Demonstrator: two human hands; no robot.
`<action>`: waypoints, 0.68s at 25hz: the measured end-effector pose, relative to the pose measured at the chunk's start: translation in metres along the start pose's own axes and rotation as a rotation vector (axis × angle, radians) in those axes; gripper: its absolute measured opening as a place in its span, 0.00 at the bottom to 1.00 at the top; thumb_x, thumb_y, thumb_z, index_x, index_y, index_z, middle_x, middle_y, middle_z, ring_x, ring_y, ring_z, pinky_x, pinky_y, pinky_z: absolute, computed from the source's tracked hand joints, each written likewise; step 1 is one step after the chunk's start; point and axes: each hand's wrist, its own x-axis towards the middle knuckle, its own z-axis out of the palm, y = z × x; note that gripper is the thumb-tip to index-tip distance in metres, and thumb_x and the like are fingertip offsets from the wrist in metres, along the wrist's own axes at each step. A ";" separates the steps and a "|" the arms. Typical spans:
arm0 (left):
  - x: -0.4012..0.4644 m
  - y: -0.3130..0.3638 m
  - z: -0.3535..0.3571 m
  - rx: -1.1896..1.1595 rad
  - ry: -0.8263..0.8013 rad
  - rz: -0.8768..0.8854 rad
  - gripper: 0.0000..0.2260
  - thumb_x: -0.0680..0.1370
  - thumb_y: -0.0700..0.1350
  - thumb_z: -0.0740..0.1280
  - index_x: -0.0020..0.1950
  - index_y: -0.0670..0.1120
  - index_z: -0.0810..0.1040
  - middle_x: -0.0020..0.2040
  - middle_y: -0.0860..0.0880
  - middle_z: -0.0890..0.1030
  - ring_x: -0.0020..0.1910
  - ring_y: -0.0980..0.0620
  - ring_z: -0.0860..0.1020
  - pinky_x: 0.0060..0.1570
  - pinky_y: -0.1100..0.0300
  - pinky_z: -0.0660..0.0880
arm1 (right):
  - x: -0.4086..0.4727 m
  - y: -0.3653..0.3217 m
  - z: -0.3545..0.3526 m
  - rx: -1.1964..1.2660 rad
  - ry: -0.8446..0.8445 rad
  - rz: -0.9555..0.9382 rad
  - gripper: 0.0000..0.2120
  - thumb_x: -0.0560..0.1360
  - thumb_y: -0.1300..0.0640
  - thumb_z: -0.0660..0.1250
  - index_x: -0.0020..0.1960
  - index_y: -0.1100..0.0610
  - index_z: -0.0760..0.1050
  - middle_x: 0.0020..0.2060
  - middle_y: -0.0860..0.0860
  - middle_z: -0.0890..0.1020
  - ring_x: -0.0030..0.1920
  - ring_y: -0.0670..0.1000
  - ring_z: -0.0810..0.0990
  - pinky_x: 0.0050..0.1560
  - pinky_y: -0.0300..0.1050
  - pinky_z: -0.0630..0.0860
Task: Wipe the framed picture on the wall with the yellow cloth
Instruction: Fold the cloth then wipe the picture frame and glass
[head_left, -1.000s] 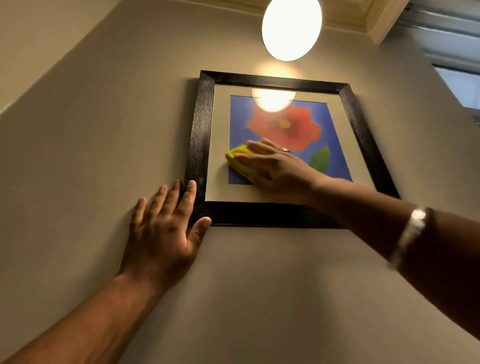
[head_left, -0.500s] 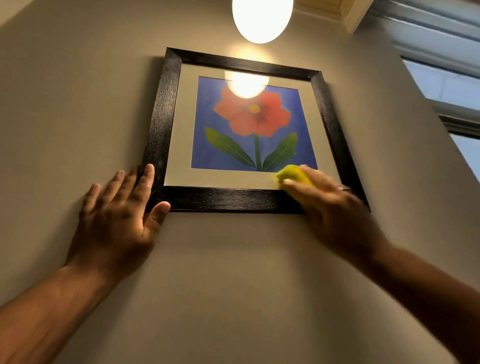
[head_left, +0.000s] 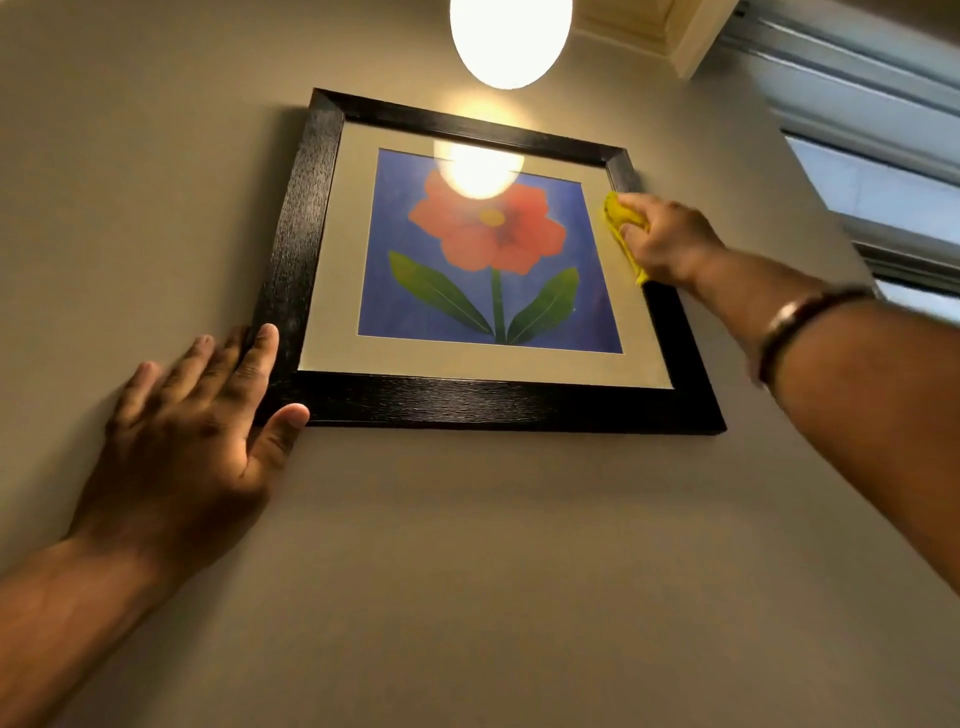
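A framed picture (head_left: 467, 405) hangs on the beige wall: black wooden frame, cream mat, a red flower with green leaves on blue. My right hand (head_left: 670, 241) presses a bunched yellow cloth (head_left: 621, 221) against the frame's right side, near the upper right corner. Most of the cloth is hidden under the fingers. My left hand (head_left: 192, 431) lies flat on the wall at the frame's lower left corner, fingers spread, with the index finger and thumb touching the frame. A metal bracelet sits on my right wrist.
A lit round ceiling lamp (head_left: 509, 36) hangs just above the picture and glares on its glass. A window (head_left: 883, 192) with a grey rail stands to the right. Bare wall stretches below and left of the frame.
My right hand has carried the cloth from the left of the glass to the bottom right corner, then up the right side. The left hand has stayed at the lower left corner.
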 end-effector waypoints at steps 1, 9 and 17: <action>-0.001 0.001 0.000 0.008 0.004 -0.002 0.32 0.78 0.66 0.45 0.79 0.54 0.53 0.77 0.45 0.64 0.76 0.43 0.61 0.73 0.41 0.54 | 0.019 -0.007 0.000 0.026 0.002 0.024 0.24 0.80 0.49 0.58 0.75 0.48 0.63 0.75 0.55 0.67 0.71 0.61 0.68 0.71 0.49 0.65; -0.003 0.008 -0.007 -0.027 -0.009 -0.006 0.32 0.78 0.64 0.48 0.79 0.50 0.55 0.77 0.43 0.64 0.76 0.41 0.60 0.74 0.40 0.52 | -0.212 0.033 0.006 0.000 -0.042 -0.086 0.29 0.75 0.59 0.67 0.74 0.46 0.66 0.74 0.59 0.67 0.69 0.65 0.71 0.69 0.54 0.68; 0.003 0.007 -0.022 -0.028 -0.236 -0.004 0.33 0.77 0.64 0.49 0.80 0.51 0.49 0.80 0.44 0.58 0.78 0.41 0.54 0.74 0.40 0.48 | -0.262 -0.058 -0.006 0.251 -0.359 -0.379 0.25 0.75 0.60 0.69 0.71 0.54 0.70 0.68 0.55 0.75 0.67 0.54 0.75 0.64 0.45 0.72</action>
